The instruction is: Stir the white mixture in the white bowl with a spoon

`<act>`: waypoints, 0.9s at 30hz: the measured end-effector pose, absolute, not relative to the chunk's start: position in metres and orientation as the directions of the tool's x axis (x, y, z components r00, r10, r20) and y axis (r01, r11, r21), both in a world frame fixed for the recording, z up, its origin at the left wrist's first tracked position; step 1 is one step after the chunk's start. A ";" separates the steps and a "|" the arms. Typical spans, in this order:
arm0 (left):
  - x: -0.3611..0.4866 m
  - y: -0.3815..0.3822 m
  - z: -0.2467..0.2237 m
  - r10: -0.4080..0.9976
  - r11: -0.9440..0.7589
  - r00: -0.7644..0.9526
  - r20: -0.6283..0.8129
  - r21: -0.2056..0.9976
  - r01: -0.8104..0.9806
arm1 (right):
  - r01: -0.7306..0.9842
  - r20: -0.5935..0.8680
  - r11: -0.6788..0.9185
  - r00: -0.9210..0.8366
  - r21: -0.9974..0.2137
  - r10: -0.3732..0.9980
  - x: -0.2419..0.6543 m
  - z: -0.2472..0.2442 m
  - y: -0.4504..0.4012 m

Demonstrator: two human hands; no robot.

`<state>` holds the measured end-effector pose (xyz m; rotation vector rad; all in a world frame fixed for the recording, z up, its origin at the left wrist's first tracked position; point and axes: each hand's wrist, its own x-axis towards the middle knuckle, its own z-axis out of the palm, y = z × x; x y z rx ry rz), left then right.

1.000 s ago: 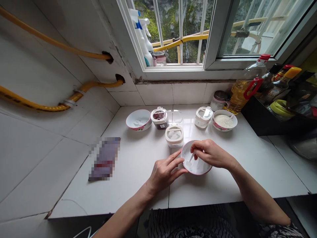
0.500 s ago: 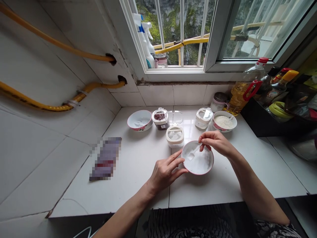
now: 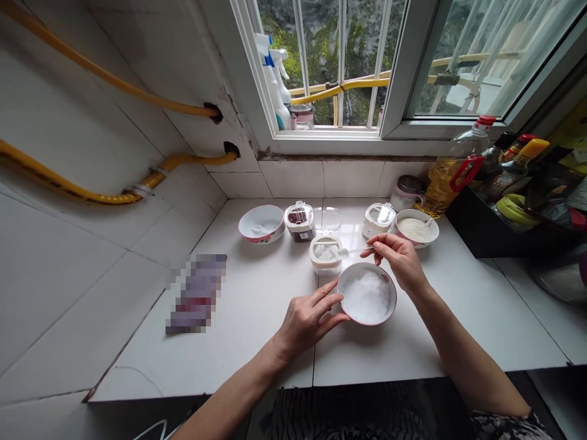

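Observation:
My left hand (image 3: pixel 312 315) grips the left side of a pink-rimmed bowl (image 3: pixel 395 297), thumb low and fingers along the rim. White grains (image 3: pixel 367 293) lie in the bowl. Between thumb and fingers, my right hand (image 3: pixel 394 256) holds a small white spoon (image 3: pixel 352 251) by its handle end. The spoon's scoop is at the right edge of an open square jar (image 3: pixel 326 269) with white contents, just behind the bowl. Whether the scoop carries anything is hard to make out. The jar's clear lid (image 3: pixel 326 219) stands flipped back.
Behind are a bowl (image 3: pixel 245 229) with a white spoon, a jar of dark red beans (image 3: pixel 299 219), a lidded jar (image 3: pixel 378 221) and a bowl of pale grains (image 3: pixel 416 229). An oil bottle (image 3: pixel 440 183) and a black bin (image 3: pixel 477 229) of bottles stand right. A blurred packet (image 3: pixel 197 296) lies left.
My right hand has lifted the spoon out of the bowl and brought it up and back to the open jar. My left hand keeps its hold on the bowl. The camera view has shifted slightly.

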<state>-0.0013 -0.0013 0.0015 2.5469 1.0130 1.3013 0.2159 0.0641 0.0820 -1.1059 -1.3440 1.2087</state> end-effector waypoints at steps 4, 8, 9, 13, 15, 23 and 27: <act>-0.001 -0.002 0.001 0.607 -0.770 0.410 0.680 0.377 0.515 | 0.160 0.333 0.338 -0.054 -0.928 0.941 0.204 0.075 0.058; -0.002 -0.002 0.001 0.608 -0.768 0.408 0.681 0.375 0.519 | 0.487 0.596 0.655 -0.297 -0.578 0.746 0.200 0.065 0.057; -0.002 -0.002 0.001 0.607 -0.769 0.408 0.682 0.372 0.520 | 0.524 0.615 0.705 -0.373 -0.479 0.695 0.200 0.063 0.057; -0.002 -0.002 0.001 0.602 -0.769 0.409 0.686 0.362 0.526 | 0.527 0.625 0.717 -0.385 -0.456 0.679 0.205 0.067 0.056; -0.002 -0.002 0.002 0.603 -0.768 0.410 0.684 0.361 0.529 | 0.472 0.576 0.629 -0.272 -0.618 0.771 0.211 0.074 0.053; -0.003 -0.002 0.002 0.609 -0.769 0.417 0.675 0.371 0.521 | 0.592 0.332 0.533 -0.421 -0.605 0.844 0.226 0.086 0.047; -0.002 -0.002 0.002 0.604 -0.771 0.420 0.677 0.364 0.523 | 0.658 0.326 0.640 -0.550 -0.397 0.769 0.220 0.077 0.044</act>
